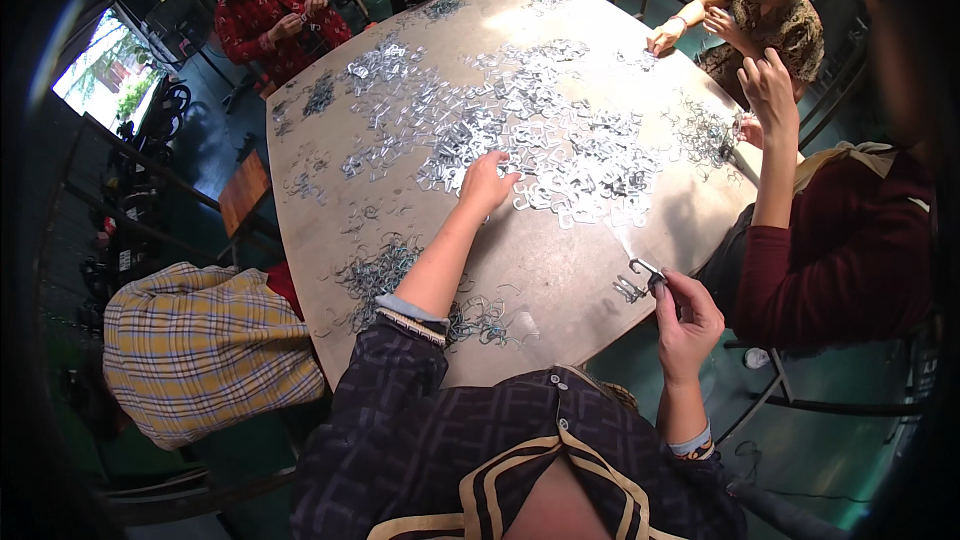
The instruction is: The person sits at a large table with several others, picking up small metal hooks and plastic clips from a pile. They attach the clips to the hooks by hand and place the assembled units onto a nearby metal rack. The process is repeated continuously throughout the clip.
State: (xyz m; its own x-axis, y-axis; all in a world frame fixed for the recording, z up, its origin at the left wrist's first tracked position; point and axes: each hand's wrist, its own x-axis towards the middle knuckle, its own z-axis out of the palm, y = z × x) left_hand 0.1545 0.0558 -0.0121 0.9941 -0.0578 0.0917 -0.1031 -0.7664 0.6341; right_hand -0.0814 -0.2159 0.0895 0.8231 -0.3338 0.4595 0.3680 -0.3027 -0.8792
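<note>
Above the large table, my left hand (485, 185) reaches to the near edge of a heap of small silver, bent metal pieces (540, 140). Its thumb and a finger are apart, and nothing shows between them; its other fingers are partly hidden. On the right, my right hand (690, 325) is closed in a pinch near the table's edge. Between its thumb and fingers is a small dark and silver hooked metal piece (648, 272). Just beside that piece, a few small metal pieces (629, 288) show at the table's edge.
Thin greenish clips or trimmings (385, 275) lie left of my left forearm. A similar dark pile (708, 140) is at the right edge of the table (540, 325). Other people work around it; one in a maroon sleeve (820, 280) sits close on my right.
</note>
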